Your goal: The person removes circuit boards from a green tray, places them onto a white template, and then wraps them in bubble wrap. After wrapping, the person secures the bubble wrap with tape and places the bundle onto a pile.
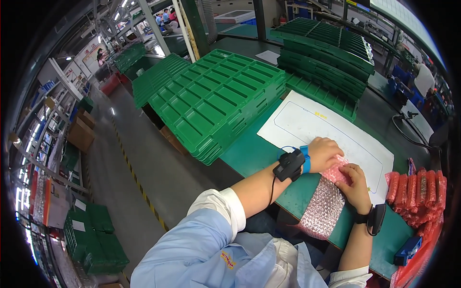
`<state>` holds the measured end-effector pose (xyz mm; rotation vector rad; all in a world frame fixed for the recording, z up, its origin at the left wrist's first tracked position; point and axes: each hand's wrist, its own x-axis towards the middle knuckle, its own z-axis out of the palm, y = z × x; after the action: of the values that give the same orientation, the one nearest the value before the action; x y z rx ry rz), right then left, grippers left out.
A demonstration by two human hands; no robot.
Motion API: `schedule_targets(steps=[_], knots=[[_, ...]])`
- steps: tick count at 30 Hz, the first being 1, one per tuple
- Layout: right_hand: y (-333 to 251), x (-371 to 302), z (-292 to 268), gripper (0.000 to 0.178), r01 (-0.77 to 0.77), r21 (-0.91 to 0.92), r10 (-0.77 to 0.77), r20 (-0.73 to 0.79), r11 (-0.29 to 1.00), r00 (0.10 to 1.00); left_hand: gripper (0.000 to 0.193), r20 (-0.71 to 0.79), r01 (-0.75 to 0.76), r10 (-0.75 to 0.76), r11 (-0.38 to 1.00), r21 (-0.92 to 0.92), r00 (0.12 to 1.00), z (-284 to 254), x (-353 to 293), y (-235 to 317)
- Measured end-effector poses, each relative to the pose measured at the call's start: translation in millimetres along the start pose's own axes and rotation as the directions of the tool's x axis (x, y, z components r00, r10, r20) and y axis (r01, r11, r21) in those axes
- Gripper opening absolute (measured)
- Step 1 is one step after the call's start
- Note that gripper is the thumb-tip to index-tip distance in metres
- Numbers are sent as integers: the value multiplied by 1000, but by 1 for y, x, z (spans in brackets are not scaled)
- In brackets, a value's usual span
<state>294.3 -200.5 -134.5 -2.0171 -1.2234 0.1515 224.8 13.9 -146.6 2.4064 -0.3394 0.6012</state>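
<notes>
A strip of pink bubble wrap (pixel 322 209) lies across the green bench top, its near end hanging over the edge. Its far end is bunched or folded over between my two hands; whether anything sits inside the fold is hidden. My left hand (pixel 322 154) presses down on the far side of that fold with curled fingers. From the right, my right hand (pixel 356 188) pinches the same fold between thumb and fingers. Each wrist wears a strapped black device. Beneath the hands is the near edge of a white board (pixel 312 122) with a blue outline drawn on it.
A broad stack of green plastic trays (pixel 216 98) stands left of the board, and another stack (pixel 326 57) is behind it. Several wrapped red bubble-wrap bundles (pixel 415 189) lie at the right, near a small blue tool (pixel 407 250). Shelving lines the aisle's left side.
</notes>
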Motion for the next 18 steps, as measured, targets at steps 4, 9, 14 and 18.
schedule_targets(steps=[4, 9, 14, 18], knots=[[3, -2, -1, 43, 39, -23, -39, -12, 999, 999, 25, -218, 6, -4, 1000, 11, 976, -46, -23, 46], [2, -4, 1, 42, 33, -61, -35, -29, 998, 999, 21, -394, 158, -88, 976, 149, 915, -119, -92, 76], [2, -2, -1, 40, 64, -72, -65, -9, 995, 998, 21, -589, 583, -119, 393, 711, 799, -175, -174, 77], [1, -2, 1, 39, 60, -55, -61, -17, 997, 998, 20, -628, 645, -208, 436, 627, 750, -182, -209, 61]])
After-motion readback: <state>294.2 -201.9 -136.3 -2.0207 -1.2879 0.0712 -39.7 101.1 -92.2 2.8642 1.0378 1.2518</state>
